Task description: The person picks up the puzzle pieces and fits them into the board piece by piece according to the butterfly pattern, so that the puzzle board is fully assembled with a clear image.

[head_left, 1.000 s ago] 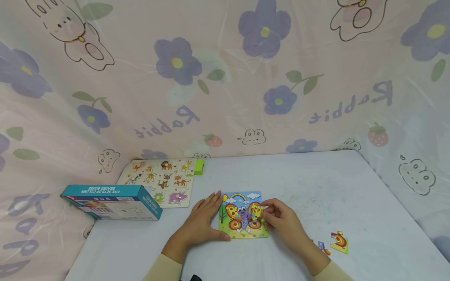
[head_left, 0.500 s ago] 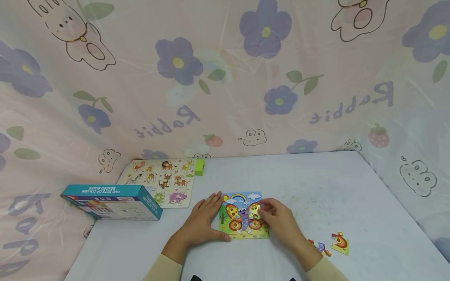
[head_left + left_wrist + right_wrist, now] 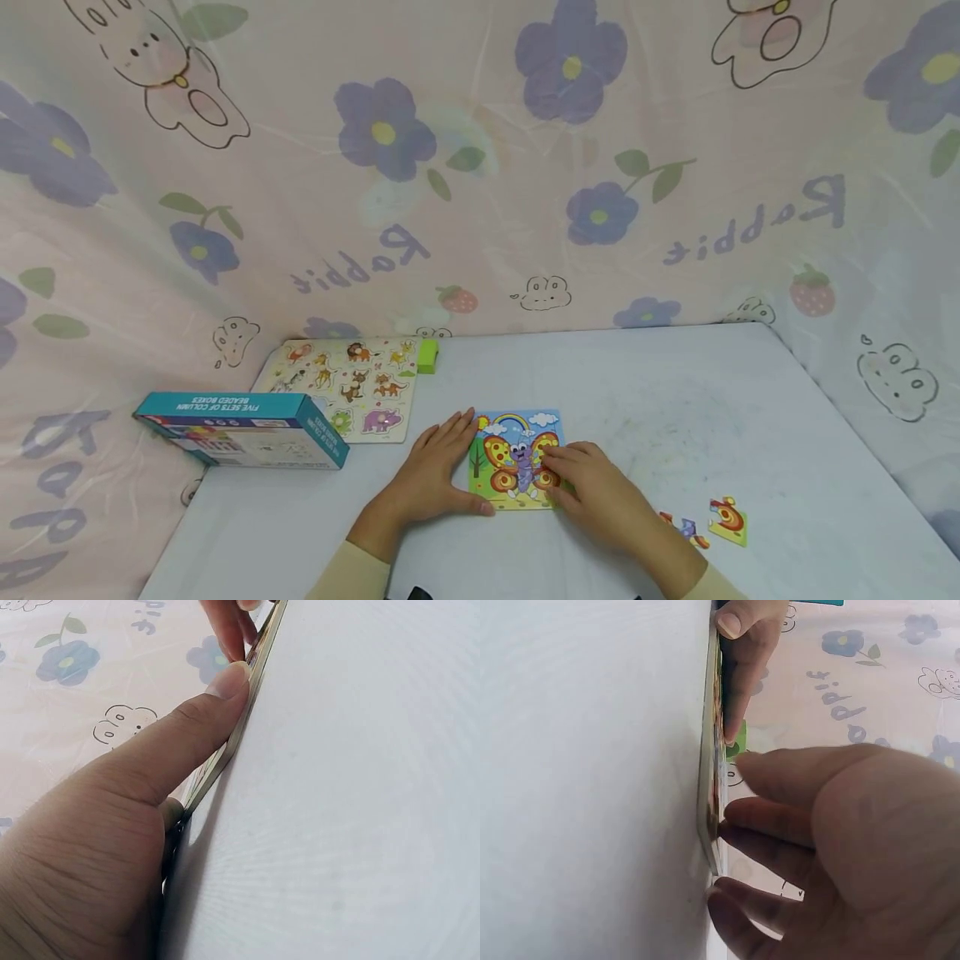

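Head view: the butterfly puzzle (image 3: pixel 516 458) lies flat on the white table (image 3: pixel 675 400), and all places below are given from it. The left hand (image 3: pixel 431 479) rests against its left edge, fingers straight and together, thumb along the near edge. The right hand (image 3: pixel 600 492) lies over its right side, fingers extended and pressing down on the picture. The picture reads nearly whole, so the assembly appears well advanced. Two loose pieces (image 3: pixel 708 523) lie well to the right of the puzzle, apart from it, so judged unplaced; at least that much remains. Whether a gap sits under the right fingers cannot be told. An animal peg board (image 3: pixel 348 385) and a teal box (image 3: pixel 247 425) lie to the far left, and a green block (image 3: pixel 427 357) lies beyond the puzzle toward the back-left.

Left wrist view: the puzzle's edge (image 3: pixel 240 727) shows only as a thin line; the left thumb (image 3: pixel 195 727) presses against it. The picture face is hidden.

Right wrist view: the right fingers (image 3: pixel 780 817) lie slightly spread, tips touching the puzzle face (image 3: pixel 714 765). The surface beneath them is hidden, and the loose pieces are out of frame.
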### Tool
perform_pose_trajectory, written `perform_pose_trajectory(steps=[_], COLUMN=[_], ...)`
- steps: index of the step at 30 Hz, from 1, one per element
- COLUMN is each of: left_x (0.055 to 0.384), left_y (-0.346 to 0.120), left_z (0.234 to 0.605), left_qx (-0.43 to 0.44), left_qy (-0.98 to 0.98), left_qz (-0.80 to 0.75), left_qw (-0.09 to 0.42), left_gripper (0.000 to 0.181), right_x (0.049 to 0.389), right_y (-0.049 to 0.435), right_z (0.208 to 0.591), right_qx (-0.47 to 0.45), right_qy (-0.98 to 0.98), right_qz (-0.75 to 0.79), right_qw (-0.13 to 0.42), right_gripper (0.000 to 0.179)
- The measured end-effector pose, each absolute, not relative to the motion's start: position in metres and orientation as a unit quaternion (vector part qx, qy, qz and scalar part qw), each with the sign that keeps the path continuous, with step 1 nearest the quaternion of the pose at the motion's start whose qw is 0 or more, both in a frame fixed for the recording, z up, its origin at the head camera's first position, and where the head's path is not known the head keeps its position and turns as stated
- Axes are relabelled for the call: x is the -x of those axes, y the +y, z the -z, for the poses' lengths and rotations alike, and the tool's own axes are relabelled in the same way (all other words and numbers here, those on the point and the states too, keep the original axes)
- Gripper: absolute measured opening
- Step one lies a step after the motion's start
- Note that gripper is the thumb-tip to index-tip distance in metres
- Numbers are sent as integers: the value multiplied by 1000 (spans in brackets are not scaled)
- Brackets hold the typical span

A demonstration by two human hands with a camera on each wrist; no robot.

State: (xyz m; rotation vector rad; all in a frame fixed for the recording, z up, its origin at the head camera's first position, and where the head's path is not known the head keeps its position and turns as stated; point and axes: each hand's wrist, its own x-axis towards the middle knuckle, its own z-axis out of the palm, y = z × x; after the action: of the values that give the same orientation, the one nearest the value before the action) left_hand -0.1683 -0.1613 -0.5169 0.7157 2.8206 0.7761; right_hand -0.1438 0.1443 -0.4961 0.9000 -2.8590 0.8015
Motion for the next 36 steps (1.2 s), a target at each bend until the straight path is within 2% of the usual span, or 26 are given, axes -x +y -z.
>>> perform_pose_trajectory(steps=[8, 15, 23, 36], left_x=[168, 168, 169, 168], left_y=[-161, -161, -161, -161], left_z=[518, 518, 519, 518], left_qx=[-234, -237, -235, -237], left_qy=[937, 936, 938, 936], left_qz=[-250, -255, -246, -253], left_qw=[64, 62, 63, 62], left_gripper=[131, 132, 134, 133], right_x=[139, 138, 135, 128], right_y=[146, 164, 206, 283], right_z=[495, 496, 488, 481], right_qx=[-294, -243, -217, -277], right_qy=[-928, -889, -792, -718], right_qz=[-225, -384, -569, -638], right_qw=[-23, -58, -41, -32], right_gripper=[53, 61, 43, 61])
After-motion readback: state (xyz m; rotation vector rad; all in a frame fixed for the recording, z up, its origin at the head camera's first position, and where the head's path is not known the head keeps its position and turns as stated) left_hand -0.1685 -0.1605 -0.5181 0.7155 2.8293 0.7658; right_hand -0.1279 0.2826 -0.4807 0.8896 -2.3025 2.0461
